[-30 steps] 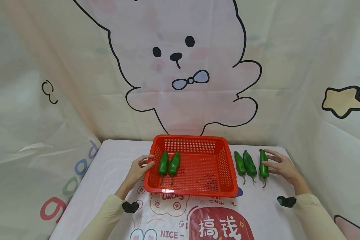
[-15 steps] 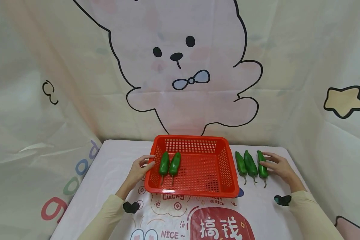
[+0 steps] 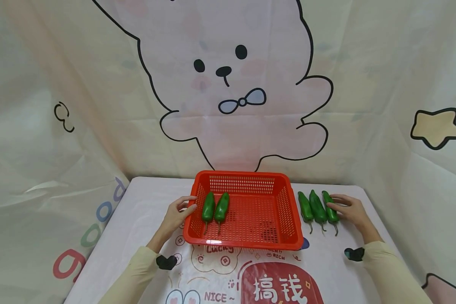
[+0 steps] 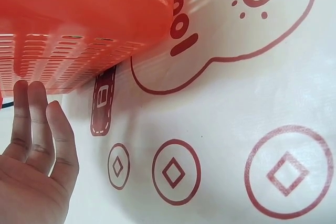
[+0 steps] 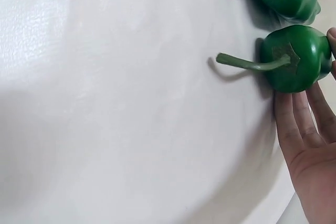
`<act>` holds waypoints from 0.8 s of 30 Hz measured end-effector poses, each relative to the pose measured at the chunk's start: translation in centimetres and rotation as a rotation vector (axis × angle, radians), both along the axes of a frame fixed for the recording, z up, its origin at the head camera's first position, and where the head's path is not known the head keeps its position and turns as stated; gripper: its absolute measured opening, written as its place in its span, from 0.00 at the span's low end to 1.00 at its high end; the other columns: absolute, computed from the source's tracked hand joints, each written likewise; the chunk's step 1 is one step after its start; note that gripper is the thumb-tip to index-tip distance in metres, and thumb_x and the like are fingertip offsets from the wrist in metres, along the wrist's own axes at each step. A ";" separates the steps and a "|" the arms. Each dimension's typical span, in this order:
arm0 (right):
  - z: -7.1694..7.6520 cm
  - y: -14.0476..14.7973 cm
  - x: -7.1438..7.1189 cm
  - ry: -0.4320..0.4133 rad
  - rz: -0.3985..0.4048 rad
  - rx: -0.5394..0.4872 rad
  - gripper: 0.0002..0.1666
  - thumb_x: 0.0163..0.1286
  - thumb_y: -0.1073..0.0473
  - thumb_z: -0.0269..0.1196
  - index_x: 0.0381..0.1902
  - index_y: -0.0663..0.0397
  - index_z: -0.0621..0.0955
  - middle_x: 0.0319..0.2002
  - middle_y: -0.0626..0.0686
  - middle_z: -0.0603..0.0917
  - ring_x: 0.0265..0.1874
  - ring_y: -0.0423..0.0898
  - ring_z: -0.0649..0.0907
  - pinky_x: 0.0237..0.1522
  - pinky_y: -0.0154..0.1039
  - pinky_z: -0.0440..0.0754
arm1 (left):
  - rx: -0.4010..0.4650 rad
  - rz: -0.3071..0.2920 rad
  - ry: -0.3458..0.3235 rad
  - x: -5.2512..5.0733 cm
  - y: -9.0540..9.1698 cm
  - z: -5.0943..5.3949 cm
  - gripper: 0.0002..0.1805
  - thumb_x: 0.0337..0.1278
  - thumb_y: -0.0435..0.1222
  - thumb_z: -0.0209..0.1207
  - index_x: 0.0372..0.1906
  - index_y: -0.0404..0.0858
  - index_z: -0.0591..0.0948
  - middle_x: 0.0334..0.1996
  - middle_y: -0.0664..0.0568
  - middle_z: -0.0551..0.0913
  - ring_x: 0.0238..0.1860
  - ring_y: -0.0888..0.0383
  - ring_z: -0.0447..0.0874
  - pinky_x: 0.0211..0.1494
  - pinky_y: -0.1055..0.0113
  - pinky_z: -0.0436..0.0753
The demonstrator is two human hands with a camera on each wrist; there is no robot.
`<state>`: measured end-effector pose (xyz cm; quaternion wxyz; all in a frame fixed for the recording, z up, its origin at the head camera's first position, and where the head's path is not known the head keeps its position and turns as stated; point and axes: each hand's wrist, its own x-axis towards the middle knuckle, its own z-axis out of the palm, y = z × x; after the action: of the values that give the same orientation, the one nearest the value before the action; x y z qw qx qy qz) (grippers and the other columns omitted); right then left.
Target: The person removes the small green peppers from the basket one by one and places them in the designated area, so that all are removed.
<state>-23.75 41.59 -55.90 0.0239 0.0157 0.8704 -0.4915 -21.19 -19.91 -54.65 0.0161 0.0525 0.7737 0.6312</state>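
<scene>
A red plastic basket (image 3: 247,245) stands on the table with two green peppers (image 3: 208,207) lying side by side at its left end. My left hand (image 3: 176,215) touches the basket's left side; in the left wrist view its fingers (image 4: 62,135) are nearly straight beside the outer wall. Right of the basket, three more green peppers lie in a row, stems toward me. The rightmost pepper (image 3: 329,207) has my right hand (image 3: 351,211) against its right side. Close up, fairly straight fingers (image 5: 289,124) touch this pepper (image 5: 296,59), and part of its far side is hidden.
Close to the basket's right wall lie the left pepper (image 3: 305,207) and the middle pepper (image 3: 317,207) of the row. A white printed cloth (image 3: 156,185) covers the table. Printed fabric walls (image 3: 137,126) stand behind and on both sides.
My right hand has pushed the rightmost pepper left, from a clear gap to right beside the middle one. The left hand and the basket stay in place.
</scene>
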 end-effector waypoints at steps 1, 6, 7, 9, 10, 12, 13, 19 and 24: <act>0.0 0.0 0.0 0.003 -0.001 0.011 0.39 0.72 0.49 0.68 0.69 0.71 0.70 0.65 0.75 0.70 0.63 0.70 0.71 0.43 0.32 0.82 | 0.000 -0.004 0.003 0.0 0.0 0.0 0.21 0.68 0.38 0.65 0.62 0.37 0.79 0.50 0.39 0.80 0.47 0.36 0.82 0.38 0.60 0.88; -0.2 0.0 -0.2 0.018 -0.004 0.047 0.39 0.72 0.48 0.68 0.68 0.71 0.72 0.65 0.74 0.72 0.63 0.70 0.72 0.41 0.27 0.79 | -0.001 -0.009 -0.015 -0.2 0.0 0.0 0.22 0.69 0.38 0.65 0.63 0.37 0.79 0.50 0.40 0.80 0.48 0.37 0.81 0.37 0.62 0.88; -0.3 0.0 -0.2 0.021 -0.006 0.046 0.39 0.72 0.48 0.68 0.68 0.71 0.72 0.64 0.73 0.72 0.62 0.70 0.73 0.41 0.27 0.79 | -0.003 -0.010 -0.020 -0.3 0.0 0.0 0.22 0.69 0.38 0.64 0.64 0.36 0.78 0.50 0.40 0.79 0.49 0.36 0.81 0.37 0.62 0.88; -0.4 0.0 -0.3 0.023 -0.009 0.046 0.39 0.71 0.47 0.68 0.67 0.71 0.73 0.64 0.73 0.73 0.62 0.69 0.73 0.40 0.27 0.79 | -0.002 -0.013 -0.032 -0.3 0.0 0.1 0.22 0.70 0.38 0.64 0.64 0.36 0.78 0.51 0.39 0.79 0.50 0.34 0.80 0.37 0.62 0.88; -0.5 0.0 -0.3 0.027 -0.011 0.052 0.39 0.71 0.46 0.68 0.67 0.71 0.73 0.63 0.73 0.73 0.61 0.69 0.74 0.40 0.27 0.79 | 0.002 -0.017 -0.035 -0.2 0.0 0.2 0.22 0.70 0.37 0.64 0.65 0.35 0.77 0.51 0.38 0.79 0.50 0.32 0.80 0.37 0.62 0.88; -0.7 0.0 -0.3 0.033 -0.017 0.061 0.39 0.71 0.45 0.68 0.66 0.70 0.74 0.63 0.73 0.74 0.60 0.69 0.74 0.39 0.27 0.79 | 0.012 -0.029 -0.038 0.0 0.0 0.8 0.22 0.70 0.35 0.63 0.64 0.33 0.77 0.50 0.37 0.79 0.50 0.29 0.79 0.37 0.61 0.88; -0.8 0.0 -0.3 0.035 -0.021 0.065 0.39 0.71 0.45 0.68 0.66 0.70 0.74 0.62 0.72 0.75 0.60 0.69 0.75 0.39 0.27 0.79 | 0.021 -0.036 -0.038 0.2 0.1 1.3 0.22 0.70 0.34 0.63 0.64 0.32 0.77 0.49 0.37 0.79 0.49 0.28 0.79 0.37 0.60 0.88; -0.8 -0.2 0.1 0.028 -0.045 0.098 0.40 0.71 0.42 0.67 0.66 0.68 0.75 0.63 0.71 0.75 0.61 0.69 0.75 0.42 0.33 0.80 | 0.033 -0.067 -0.044 1.1 0.4 3.5 0.21 0.70 0.31 0.61 0.63 0.29 0.76 0.48 0.37 0.79 0.50 0.24 0.77 0.39 0.56 0.88; -0.3 -0.1 0.7 0.037 -0.044 0.108 0.40 0.72 0.43 0.66 0.67 0.69 0.73 0.64 0.72 0.73 0.62 0.70 0.74 0.45 0.31 0.79 | 0.035 -0.047 -0.033 0.8 0.2 2.2 0.21 0.70 0.33 0.62 0.64 0.31 0.76 0.50 0.36 0.79 0.48 0.26 0.79 0.38 0.57 0.88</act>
<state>-23.07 41.46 -56.22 -0.0038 0.0268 0.8954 -0.4445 -20.43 -19.66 -52.47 0.0429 0.0604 0.7606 0.6450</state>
